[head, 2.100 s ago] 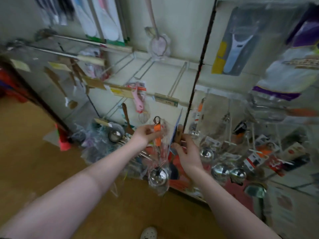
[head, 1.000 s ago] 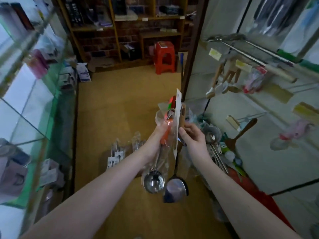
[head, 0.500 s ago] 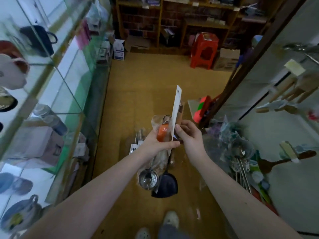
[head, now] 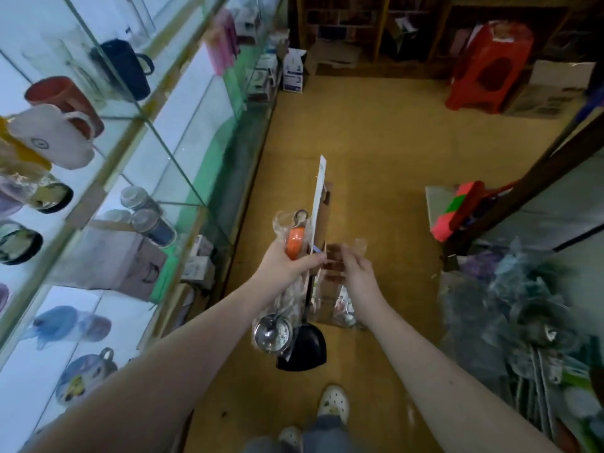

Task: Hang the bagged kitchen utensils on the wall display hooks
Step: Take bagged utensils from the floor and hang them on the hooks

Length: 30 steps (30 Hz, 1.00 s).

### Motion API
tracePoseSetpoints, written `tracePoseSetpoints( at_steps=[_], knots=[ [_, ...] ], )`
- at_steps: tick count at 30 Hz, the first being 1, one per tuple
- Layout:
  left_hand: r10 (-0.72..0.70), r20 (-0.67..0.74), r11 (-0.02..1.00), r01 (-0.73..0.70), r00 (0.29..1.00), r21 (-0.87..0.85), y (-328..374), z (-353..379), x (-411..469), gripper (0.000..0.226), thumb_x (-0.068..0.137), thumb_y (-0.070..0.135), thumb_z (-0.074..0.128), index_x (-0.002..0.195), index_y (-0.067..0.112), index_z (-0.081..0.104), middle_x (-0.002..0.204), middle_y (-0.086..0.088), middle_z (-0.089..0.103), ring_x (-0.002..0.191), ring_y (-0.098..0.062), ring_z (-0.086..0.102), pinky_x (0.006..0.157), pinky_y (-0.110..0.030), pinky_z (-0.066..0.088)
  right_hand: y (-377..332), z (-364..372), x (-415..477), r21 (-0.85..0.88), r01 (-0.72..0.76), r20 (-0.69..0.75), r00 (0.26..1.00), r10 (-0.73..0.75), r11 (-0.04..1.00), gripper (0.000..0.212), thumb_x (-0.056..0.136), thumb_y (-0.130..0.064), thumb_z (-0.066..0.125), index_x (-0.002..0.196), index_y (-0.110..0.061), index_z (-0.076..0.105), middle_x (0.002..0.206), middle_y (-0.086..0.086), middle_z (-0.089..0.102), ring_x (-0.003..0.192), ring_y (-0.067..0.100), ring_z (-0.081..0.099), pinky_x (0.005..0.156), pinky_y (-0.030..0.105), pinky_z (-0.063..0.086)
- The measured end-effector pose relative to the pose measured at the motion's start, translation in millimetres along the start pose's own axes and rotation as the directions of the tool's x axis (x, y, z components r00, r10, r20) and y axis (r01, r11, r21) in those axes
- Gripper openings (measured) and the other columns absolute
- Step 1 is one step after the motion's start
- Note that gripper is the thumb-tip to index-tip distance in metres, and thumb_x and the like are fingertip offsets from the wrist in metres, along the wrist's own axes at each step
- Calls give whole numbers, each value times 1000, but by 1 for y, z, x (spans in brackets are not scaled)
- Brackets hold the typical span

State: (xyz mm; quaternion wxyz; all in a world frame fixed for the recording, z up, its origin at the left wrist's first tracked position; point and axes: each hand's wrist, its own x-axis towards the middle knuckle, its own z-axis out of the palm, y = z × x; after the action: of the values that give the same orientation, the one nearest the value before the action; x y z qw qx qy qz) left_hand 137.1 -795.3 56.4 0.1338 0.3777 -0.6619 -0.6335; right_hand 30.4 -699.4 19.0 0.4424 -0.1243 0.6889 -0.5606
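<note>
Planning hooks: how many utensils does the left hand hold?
2: bagged orange-handled steel ladle, leftmost; black spatula on white card beside it. A brown pack behind may hide another.

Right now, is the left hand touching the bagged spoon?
Touching. The head view shows the left hand gripping the bagged spoon by its orange handle.

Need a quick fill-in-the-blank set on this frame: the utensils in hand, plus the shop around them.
1. The left hand holds a bagged steel ladle by its ___ grip.
2. The spatula hanging beside the ladle's bowl is ___.
3. The plastic stool across the floor is ___.
4. The mugs sit on glass shelves on the person's ___ side.

Missing words: orange; black; red; left.
</note>
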Motion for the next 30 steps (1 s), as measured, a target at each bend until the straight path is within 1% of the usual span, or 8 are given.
tracePoseSetpoints(
  at_steps=[3,8,13,16,18,21,27,30],
  knots=[
    [-18,-53,1000,16,998,-25,3,1,18,9,84,16,69,90,19,64,90,-8,68,84,-20,66,84,-34,53,11,-4,8,-44,-37,128,991,43,998,17,100,-25,47,102,-18,61,105,6,64,94,21,60,89,38,49],
    [-72,-100,994,64,992,-84,7,9,49,7,88,17,64,84,23,63,85,-11,65,80,-26,60,82,-40,51,32,-10,22,-238,17,262,964,48,971,24,96,-21,53,97,2,62,87,18,53,81,25,54,71,20,43],
    [-85,-48,992,80,995,-95,2,17,81,8,90,20,61,83,15,60,68,1,61,56,-6,55,56,-15,45,42,-13,47,-258,38,181,983,10,965,10,97,-19,52,94,-24,60,81,-1,60,82,14,58,78,18,43],
    [-90,12,994,91,996,-64,-10,15,104,27,83,35,67,85,11,56,79,-9,51,62,-19,46,60,-23,42,49,-10,68,-277,3,91,996,24,961,13,97,-18,51,92,-24,61,78,-5,62,79,15,61,78,27,47],
    [-112,1,992,112,994,-53,-29,12,125,23,84,30,67,81,11,54,78,-10,51,68,-21,47,66,-30,43,62,-7,89,-282,-19,51,998,35,959,13,98,-17,50,96,-20,63,76,-8,64,74,8,61,73,20,49],
    [-155,-30,987,153,987,-58,-75,6,162,21,87,29,66,80,16,51,69,-5,47,63,-17,46,62,-26,43,91,-3,129,-280,-18,-18,1000,13,960,16,96,-14,53,87,-22,63,75,-6,63,75,15,60,74,27,46],
    [-246,-95,966,236,965,-106,-204,-7,234,34,85,43,66,99,12,64,86,-6,59,76,-18,54,72,-29,47,189,11,222,-309,-33,-77,997,10,951,13,96,-14,53,86,-18,60,72,-4,61,72,17,58,72,28,45],
    [-229,-129,970,215,965,-113,-263,-13,273,38,88,43,62,107,10,65,88,-5,61,72,-15,53,65,-24,46,248,19,275,-284,-35,-88,996,10,958,13,97,-12,51,86,-13,58,68,-7,58,61,3,56,64,20,42]
  ],
)
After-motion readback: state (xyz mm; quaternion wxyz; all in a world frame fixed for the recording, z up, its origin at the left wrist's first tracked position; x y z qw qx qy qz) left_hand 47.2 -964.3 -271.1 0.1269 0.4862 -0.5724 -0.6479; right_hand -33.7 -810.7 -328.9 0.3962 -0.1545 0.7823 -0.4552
